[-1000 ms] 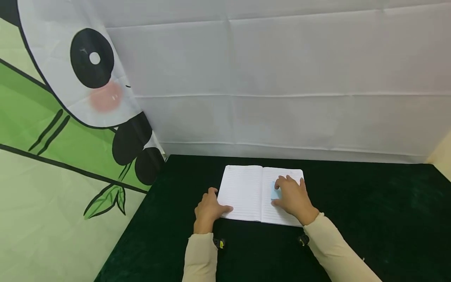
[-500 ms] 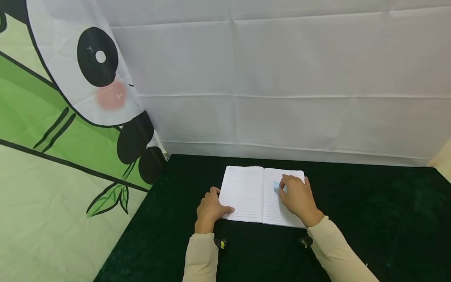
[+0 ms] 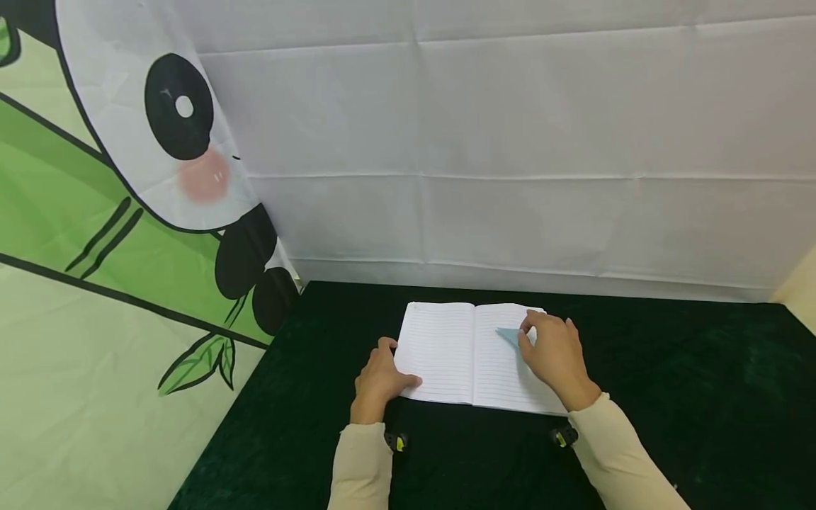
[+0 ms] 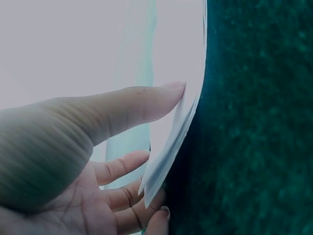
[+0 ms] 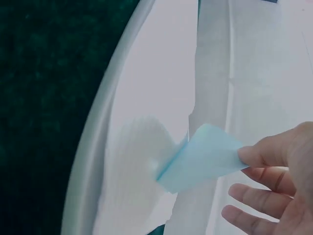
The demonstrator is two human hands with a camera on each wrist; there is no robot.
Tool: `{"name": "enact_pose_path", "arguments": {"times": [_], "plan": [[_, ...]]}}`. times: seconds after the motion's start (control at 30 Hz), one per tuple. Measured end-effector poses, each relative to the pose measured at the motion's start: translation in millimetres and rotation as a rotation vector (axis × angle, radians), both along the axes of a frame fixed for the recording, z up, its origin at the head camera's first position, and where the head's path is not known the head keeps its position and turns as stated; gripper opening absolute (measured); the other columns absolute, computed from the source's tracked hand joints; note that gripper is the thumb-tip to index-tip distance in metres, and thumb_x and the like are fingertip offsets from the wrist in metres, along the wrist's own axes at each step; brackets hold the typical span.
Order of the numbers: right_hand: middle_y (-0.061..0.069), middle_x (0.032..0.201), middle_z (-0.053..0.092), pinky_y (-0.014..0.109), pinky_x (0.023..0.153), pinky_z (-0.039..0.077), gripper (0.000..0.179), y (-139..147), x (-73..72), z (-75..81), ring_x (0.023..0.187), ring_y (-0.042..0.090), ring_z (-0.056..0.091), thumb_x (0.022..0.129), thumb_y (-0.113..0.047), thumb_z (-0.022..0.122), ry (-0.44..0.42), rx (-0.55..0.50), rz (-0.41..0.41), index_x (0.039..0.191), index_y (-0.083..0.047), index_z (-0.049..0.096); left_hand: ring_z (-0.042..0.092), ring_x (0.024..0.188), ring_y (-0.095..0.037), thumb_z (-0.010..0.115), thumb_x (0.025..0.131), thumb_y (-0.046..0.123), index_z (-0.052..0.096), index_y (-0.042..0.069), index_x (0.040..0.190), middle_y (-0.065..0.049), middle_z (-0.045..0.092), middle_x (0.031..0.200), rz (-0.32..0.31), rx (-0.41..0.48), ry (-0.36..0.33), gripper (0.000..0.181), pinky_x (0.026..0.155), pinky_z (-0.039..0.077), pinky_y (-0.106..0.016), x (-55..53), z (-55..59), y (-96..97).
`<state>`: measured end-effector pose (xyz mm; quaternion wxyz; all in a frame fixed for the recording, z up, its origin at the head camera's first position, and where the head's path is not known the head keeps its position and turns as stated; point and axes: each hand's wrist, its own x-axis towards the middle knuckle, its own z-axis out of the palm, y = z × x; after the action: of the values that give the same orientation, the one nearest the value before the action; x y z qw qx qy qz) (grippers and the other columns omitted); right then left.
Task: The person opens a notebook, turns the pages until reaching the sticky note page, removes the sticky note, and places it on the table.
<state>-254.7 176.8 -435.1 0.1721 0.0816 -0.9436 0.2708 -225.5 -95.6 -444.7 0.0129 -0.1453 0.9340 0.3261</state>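
An open lined notebook (image 3: 440,347) lies on the dark green cloth. My left hand (image 3: 377,380) holds its left edge; in the left wrist view the thumb (image 4: 142,104) lies over the page and the fingers curl by the page corner. Over the right-hand page, my right hand (image 3: 553,352) pinches a light blue sticky note (image 5: 200,159) by one end between thumb and index finger. The note tilts up from the paper, and its far edge (image 5: 171,164) appears to touch the page. The other right fingers are loosely bent.
Dark green cloth (image 3: 688,382) covers the table around the notebook. Behind it hangs a creased white sheet (image 3: 523,156). A printed panda curtain (image 3: 178,142) hangs at the left, down to the table's left edge.
My right hand has drawn to the right and bent the sticky note up; earlier the note lay flat on the page under my fingers. The left hand has stayed at the notebook's edge.
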Motion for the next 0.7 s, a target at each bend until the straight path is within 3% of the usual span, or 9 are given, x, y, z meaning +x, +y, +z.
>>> {"name": "enact_pose_path", "arguments": {"times": [0.2, 0.33, 0.4, 0.47, 0.53, 0.57, 0.6, 0.67, 0.7], "plan": [[0.028, 0.132, 0.065, 0.072, 0.114, 0.029, 0.011, 9, 5.1, 6.0, 0.114, 0.046, 0.063, 0.092, -0.009, 0.062, 0.029, -0.048, -0.037, 0.092, -0.002, 0.070, 0.058, 0.100, -0.034, 0.087, 0.076, 0.016, 0.044, 0.009, 0.140, -0.021, 0.058, 0.132, -0.008, -0.009, -0.004, 0.077, 0.098, 0.044, -0.060, 0.0, 1.7, -0.7], [0.029, 0.124, 0.068, 0.069, 0.113, 0.032, 0.014, 15, 7.8, 6.5, 0.077, 0.039, 0.064, 0.093, -0.009, 0.061, 0.058, -0.097, -0.069, 0.098, 0.000, 0.071, 0.058, 0.100, -0.034, 0.087, 0.076, 0.016, 0.044, 0.009, 0.140, -0.021, 0.058, 0.134, -0.012, -0.014, -0.009, 0.077, 0.098, 0.044, -0.060, 1.1, 1.4, -1.6], [0.029, 0.127, 0.067, 0.059, 0.096, 0.051, 0.015, 19, 9.4, 6.7, 0.060, 0.034, 0.056, 0.094, -0.010, 0.061, 0.058, -0.142, -0.087, 0.101, 0.001, 0.069, 0.058, 0.100, -0.033, 0.087, 0.076, 0.016, 0.044, 0.008, 0.140, -0.021, 0.058, 0.134, -0.012, -0.018, -0.009, 0.077, 0.097, 0.044, -0.060, 1.8, 1.3, -1.8], [0.028, 0.130, 0.065, 0.046, 0.068, 0.056, 0.016, 26, 11.0, 7.3, 0.061, 0.037, 0.061, 0.095, -0.009, 0.060, 0.073, -0.190, -0.122, 0.103, 0.002, 0.068, 0.058, 0.099, -0.033, 0.087, 0.076, 0.016, 0.044, 0.009, 0.140, -0.021, 0.059, 0.134, -0.011, -0.019, -0.007, 0.077, 0.097, 0.045, -0.060, 2.0, 0.6, -1.9], [0.027, 0.138, 0.060, 0.044, 0.067, 0.057, 0.015, 36, 13.2, 9.0, 0.061, 0.039, 0.063, 0.095, -0.009, 0.060, 0.095, -0.234, -0.164, 0.102, 0.003, 0.066, 0.058, 0.098, -0.033, 0.087, 0.076, 0.016, 0.044, 0.009, 0.140, -0.021, 0.059, 0.133, -0.013, -0.018, -0.003, 0.077, 0.096, 0.045, -0.059, 2.1, 0.2, -1.5], [0.027, 0.139, 0.059, 0.043, 0.068, 0.058, 0.014, 41, 14.3, 10.1, 0.063, 0.039, 0.064, 0.095, -0.008, 0.060, 0.109, -0.246, -0.185, 0.102, 0.003, 0.066, 0.058, 0.098, -0.033, 0.087, 0.076, 0.016, 0.044, 0.009, 0.140, -0.021, 0.059, 0.133, -0.014, -0.017, -0.001, 0.077, 0.096, 0.045, -0.060, 1.9, 0.0, -1.4], [0.027, 0.139, 0.059, 0.048, 0.083, 0.059, 0.014, 46, 15.7, 11.2, 0.063, 0.037, 0.064, 0.094, -0.007, 0.061, 0.121, -0.253, -0.204, 0.102, 0.004, 0.065, 0.058, 0.098, -0.033, 0.087, 0.076, 0.016, 0.045, 0.008, 0.140, -0.021, 0.059, 0.133, -0.016, -0.017, 0.002, 0.077, 0.096, 0.045, -0.060, 1.7, -0.1, -1.2], [0.027, 0.139, 0.059, 0.056, 0.112, 0.043, 0.012, 57, 18.6, 12.7, 0.052, 0.031, 0.056, 0.093, -0.004, 0.061, 0.139, -0.249, -0.221, 0.100, 0.005, 0.064, 0.058, 0.099, -0.034, 0.087, 0.076, 0.016, 0.044, 0.009, 0.141, -0.021, 0.058, 0.133, -0.014, -0.015, -0.001, 0.077, 0.097, 0.044, -0.060, 1.3, -0.9, -1.2], [0.028, 0.139, 0.058, 0.061, 0.119, 0.030, 0.011, 62, 20.5, 13.1, 0.045, 0.028, 0.049, 0.092, -0.002, 0.061, 0.140, -0.237, -0.221, 0.100, 0.005, 0.063, 0.058, 0.099, -0.034, 0.087, 0.076, 0.016, 0.044, 0.009, 0.141, -0.021, 0.058, 0.133, -0.013, -0.015, -0.002, 0.077, 0.097, 0.044, -0.060, 1.2, -1.0, -1.4]]}}
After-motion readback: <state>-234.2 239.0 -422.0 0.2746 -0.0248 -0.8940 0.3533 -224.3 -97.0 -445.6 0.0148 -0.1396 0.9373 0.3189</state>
